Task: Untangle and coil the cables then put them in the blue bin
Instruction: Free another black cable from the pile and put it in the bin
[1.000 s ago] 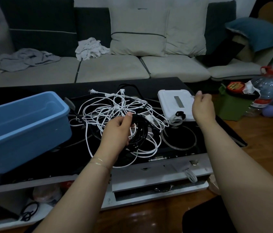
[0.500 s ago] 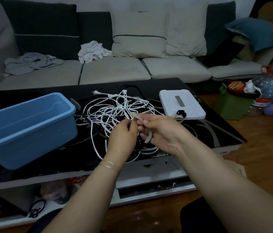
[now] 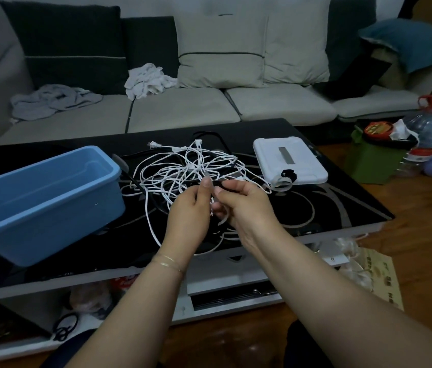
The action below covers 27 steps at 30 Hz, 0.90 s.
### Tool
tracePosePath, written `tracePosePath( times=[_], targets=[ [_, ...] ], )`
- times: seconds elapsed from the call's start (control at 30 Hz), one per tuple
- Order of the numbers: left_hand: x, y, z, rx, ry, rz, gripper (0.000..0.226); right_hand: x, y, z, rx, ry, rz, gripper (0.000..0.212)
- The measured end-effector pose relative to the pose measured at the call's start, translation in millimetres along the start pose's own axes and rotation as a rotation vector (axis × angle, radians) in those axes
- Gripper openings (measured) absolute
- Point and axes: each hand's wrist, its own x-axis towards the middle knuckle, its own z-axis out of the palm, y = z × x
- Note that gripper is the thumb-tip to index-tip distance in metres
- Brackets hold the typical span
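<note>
A tangle of white cables [image 3: 183, 168] mixed with black ones lies on the black glass coffee table [image 3: 342, 208], just right of the empty blue bin [image 3: 50, 192]. My left hand [image 3: 188, 211] and my right hand [image 3: 244, 205] meet just above the near side of the tangle. Together they pinch a short black cable [image 3: 216, 183] between thumbs and fingers. A white strand hangs down between the two palms. The rest of the black cable is hidden under my hands.
A white flat box [image 3: 289, 160] with a small coiled cable on its near edge lies at the table's right. A sofa with cushions and cloths stands behind. A green bin [image 3: 374, 160] and water bottle [image 3: 427, 134] stand on the floor at right.
My right hand left the white box and came to the tangle beside my left hand. Both hands now pinch the black cable and have lifted slightly.
</note>
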Motion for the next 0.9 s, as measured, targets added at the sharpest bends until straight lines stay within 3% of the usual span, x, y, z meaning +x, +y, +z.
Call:
tracePosePath(
  times=[0.23,0.3,0.4,0.47,0.57,0.67,0.9],
  targets=[
    [-0.2,3.2,-6.2,-0.096,-0.004,-0.05,0.052,-4.4,3.6,5.3,-0.1,-0.017,-0.017,0.019],
    [0.1,5.7,-12.3,-0.116,-0.012,-0.069,0.055,-4.8,3.9,3.2,-0.378,-0.02,-0.097,0.027],
    [0.1,12.0,-22.8,-0.136,-0.065,-0.082,0.061,-4.0,3.2,-5.0,-1.022,0.027,-0.394,0.039],
    [-1.1,15.5,-29.6,-0.163,-0.122,-0.105,0.057,-2.9,1.6,-9.3,-1.225,0.024,-0.561,0.053],
    [-6.5,19.3,-38.1,-0.168,-0.264,-0.118,0.048,2.7,-6.6,-14.5,-1.192,-0.169,-0.461,0.068],
    [-11.8,18.6,-44.7,-0.103,-0.336,-0.068,0.05,6.1,-11.7,-18.6,-1.072,-0.39,-0.241,0.049],
    [-19.8,9.0,-52.2,0.158,-0.228,0.211,0.039,6.5,-8.2,-15.7,-0.918,-0.472,-0.224,0.027]
  ],
)
